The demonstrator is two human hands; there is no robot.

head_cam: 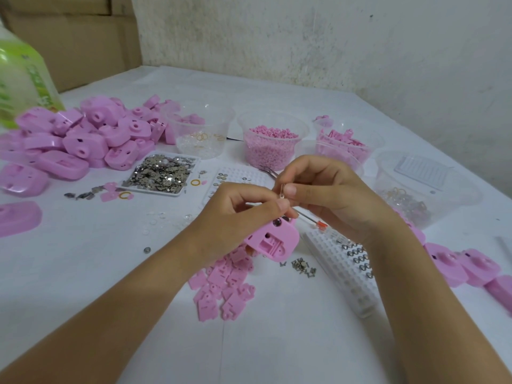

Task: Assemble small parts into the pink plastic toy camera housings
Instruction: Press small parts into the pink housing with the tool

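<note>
Starting well to the left of the held pink camera housing point(273, 242), a heap of empty housings point(83, 139) lay toward the back, with a tray of small metal contacts point(163, 173) nearer it and flat pink plates point(221, 284) scattered just in front of it. The left hand point(243, 214) gripped the housing from above, fingers curled round its upper edge, so that it hung off the table with its open, ribbed inside facing the camera. Directly above the housing, between the two hands, a small clear two-legged part point(282, 191) stood roughly upright. The right hand point(329, 195) pinched it between thumb and forefinger, and a left fingertip seemed to touch its lower end. The right hand also kept a thin rod with an orange collar point(318, 224) tucked under its fingers. The part probably had to travel straight down into the housing, and the right hand was nearer for that. Right of the housing lay a white grid tray point(346, 273), and beyond it more housings point(471, 267).
</note>
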